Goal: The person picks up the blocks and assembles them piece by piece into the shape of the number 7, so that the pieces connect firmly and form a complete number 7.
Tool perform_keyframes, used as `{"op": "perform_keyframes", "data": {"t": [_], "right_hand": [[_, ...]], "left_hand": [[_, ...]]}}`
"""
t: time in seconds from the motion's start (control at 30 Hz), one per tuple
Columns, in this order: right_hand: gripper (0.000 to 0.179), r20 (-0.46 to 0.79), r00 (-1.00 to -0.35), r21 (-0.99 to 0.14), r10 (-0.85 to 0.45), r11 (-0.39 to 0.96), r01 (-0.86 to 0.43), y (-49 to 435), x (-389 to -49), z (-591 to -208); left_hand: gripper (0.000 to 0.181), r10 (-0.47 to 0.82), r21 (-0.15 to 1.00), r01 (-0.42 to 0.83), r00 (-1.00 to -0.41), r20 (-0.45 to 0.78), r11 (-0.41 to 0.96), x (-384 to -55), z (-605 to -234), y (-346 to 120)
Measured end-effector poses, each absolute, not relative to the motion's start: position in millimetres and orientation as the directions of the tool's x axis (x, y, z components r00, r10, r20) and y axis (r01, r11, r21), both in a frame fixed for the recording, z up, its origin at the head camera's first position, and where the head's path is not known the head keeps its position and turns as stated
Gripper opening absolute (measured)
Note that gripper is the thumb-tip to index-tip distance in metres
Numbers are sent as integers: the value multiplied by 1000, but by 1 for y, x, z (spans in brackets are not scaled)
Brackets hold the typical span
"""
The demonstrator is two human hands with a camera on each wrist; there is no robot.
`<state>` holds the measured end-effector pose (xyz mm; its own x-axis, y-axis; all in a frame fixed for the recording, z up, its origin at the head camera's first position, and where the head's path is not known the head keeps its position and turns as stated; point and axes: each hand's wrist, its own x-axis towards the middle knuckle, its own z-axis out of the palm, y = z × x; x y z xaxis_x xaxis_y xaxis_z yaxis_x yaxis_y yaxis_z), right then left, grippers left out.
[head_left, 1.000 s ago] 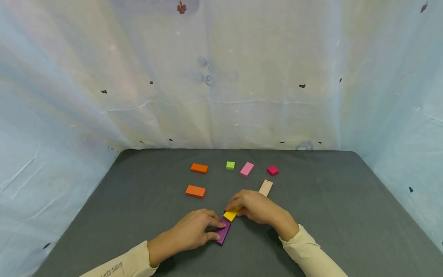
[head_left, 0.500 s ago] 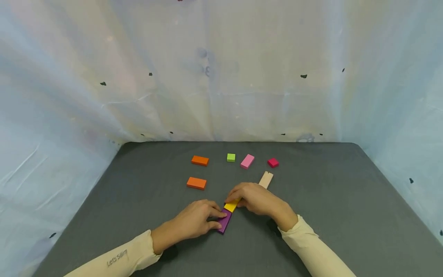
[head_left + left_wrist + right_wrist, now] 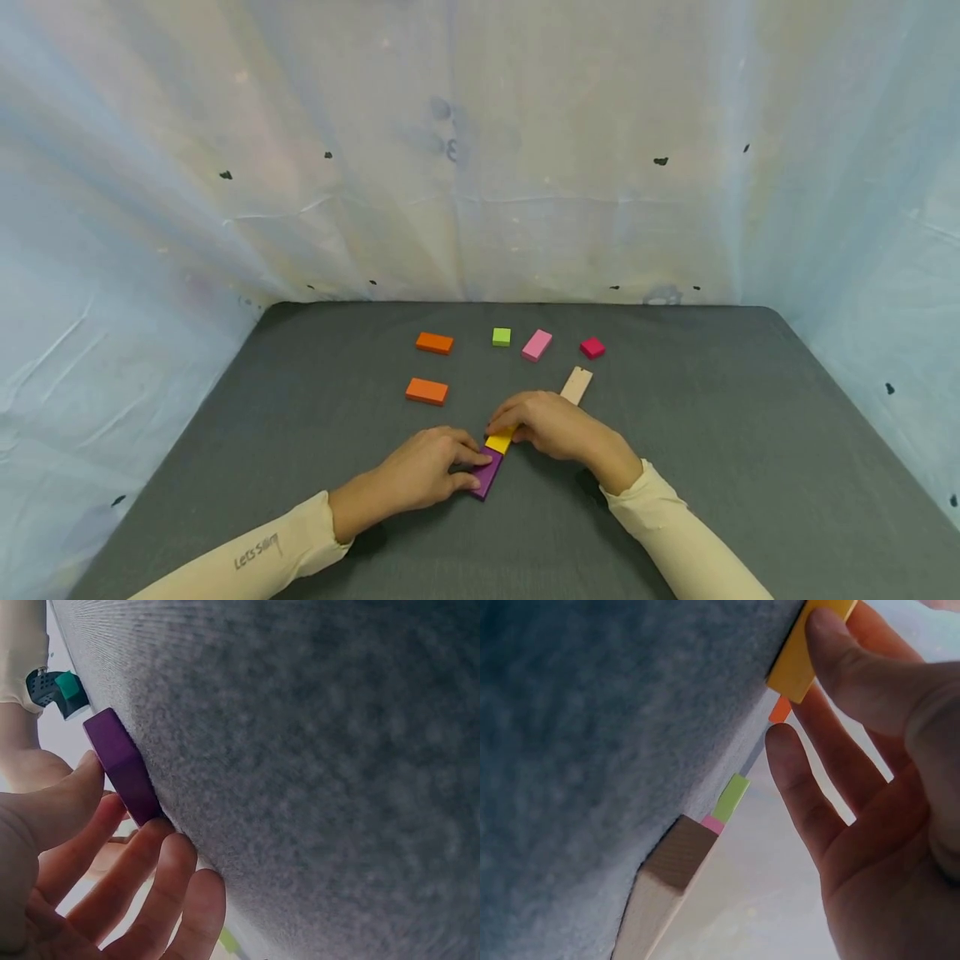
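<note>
My left hand grips a purple block flat on the table, thumb on its near side and fingertips along its far edge. End to end with it lies a yellow block, pinched by the thumb and fingers of my right hand. Part of the yellow block is hidden under that hand. Beyond the right hand a plain wooden block lies along roughly the same slanting line; in the right wrist view a gap separates this wooden block from the yellow block.
Two orange blocks lie to the left on the dark grey table. Farther back are a small green block, a pink block and a small red block. A pale curtain hangs behind the table.
The purple block has turned slightly, and its end now lies flush in line with the yellow block. Both hands keep their grips. The head view has tilted a little downward.
</note>
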<state>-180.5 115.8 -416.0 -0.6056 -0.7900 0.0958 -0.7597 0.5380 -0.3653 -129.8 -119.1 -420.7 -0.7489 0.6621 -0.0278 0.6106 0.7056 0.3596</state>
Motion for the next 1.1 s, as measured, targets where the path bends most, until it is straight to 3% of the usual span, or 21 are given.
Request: {"op": "perform_keyframes", "data": {"t": [0.43,0.7,1.1], "right_hand": [[37,71,-612,-376,-788,547,-748,116,-178,-418],[37,46,-604,-466,-796,517,-718,119,-183,-414],[29,80,-600,-408,-796,523,-748,117,-183,-416]], "left_hand": [[33,659,366,600,-751,-48,711,-127,-421,-119],[33,662,358,610,-748,-33,707,-128,-420,-120],[32,661,361,607,-750,-35,708,-128,-418,-119]]}}
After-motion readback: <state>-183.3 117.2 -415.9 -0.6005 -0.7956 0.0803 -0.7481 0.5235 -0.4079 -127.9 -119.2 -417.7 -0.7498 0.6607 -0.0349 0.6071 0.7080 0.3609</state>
